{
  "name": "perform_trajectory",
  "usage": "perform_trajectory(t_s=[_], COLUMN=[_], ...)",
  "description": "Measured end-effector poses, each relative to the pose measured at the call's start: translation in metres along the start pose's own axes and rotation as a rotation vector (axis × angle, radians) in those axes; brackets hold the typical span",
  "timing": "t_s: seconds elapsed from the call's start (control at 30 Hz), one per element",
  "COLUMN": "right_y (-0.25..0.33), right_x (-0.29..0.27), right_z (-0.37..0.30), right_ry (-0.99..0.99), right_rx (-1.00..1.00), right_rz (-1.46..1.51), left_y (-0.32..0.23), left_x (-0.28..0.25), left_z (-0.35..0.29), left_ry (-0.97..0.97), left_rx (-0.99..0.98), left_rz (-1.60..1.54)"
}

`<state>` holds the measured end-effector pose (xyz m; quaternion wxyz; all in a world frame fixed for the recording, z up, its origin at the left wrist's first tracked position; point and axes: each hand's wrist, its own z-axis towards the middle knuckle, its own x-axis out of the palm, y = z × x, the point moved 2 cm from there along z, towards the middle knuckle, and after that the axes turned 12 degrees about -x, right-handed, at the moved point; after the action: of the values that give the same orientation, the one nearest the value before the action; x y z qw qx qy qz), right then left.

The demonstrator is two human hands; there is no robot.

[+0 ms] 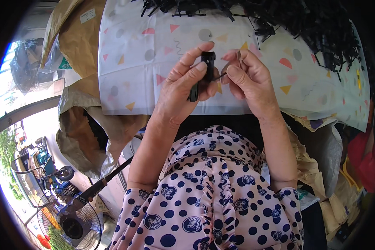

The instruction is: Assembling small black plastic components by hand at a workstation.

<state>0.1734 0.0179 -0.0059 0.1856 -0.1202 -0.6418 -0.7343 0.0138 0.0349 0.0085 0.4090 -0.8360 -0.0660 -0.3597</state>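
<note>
Above the table's near edge, my left hand is closed around a long black plastic part, held roughly upright between thumb and fingers. The part's lower end shows below my thumb, and its middle is partly covered. Just to its right, my right hand is closed, thumb against fingers, on a slim piece with a thin dark tip. That tip points at the black part's side; whether it touches is too small to tell. Most of the slim piece is hidden by my fingers.
A patterned white cloth covers the table. Across its far right lies a large heap of black plastic parts. Brown paper sacks stand at the left, and another open sack at the right. A fan is at lower left.
</note>
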Motion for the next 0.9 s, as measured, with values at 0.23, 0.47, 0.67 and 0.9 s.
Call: perform_trajectory(t_s=[0.23,0.47,0.67,0.9], right_y=[0.003,-0.010,-0.007,-0.011], right_x=[-0.005,0.002,0.032,0.043], right_z=[0.004,0.007,-0.001,-0.001], right_ry=[0.075,0.074,-0.125,-0.059], right_rx=[0.223,-0.008,0.170,0.197], right_rz=[0.044,-0.245,-0.209,-0.114], left_y=[0.001,0.003,-0.002,-0.001], left_x=[0.005,0.005,-0.003,-0.004], left_z=[-0.003,-0.006,-0.010,-0.010], left_ry=[0.139,-0.130,-0.309,-0.356], left_rx=[-0.035,0.301,0.395,0.424], left_rz=[0.185,0.856,0.930,0.911])
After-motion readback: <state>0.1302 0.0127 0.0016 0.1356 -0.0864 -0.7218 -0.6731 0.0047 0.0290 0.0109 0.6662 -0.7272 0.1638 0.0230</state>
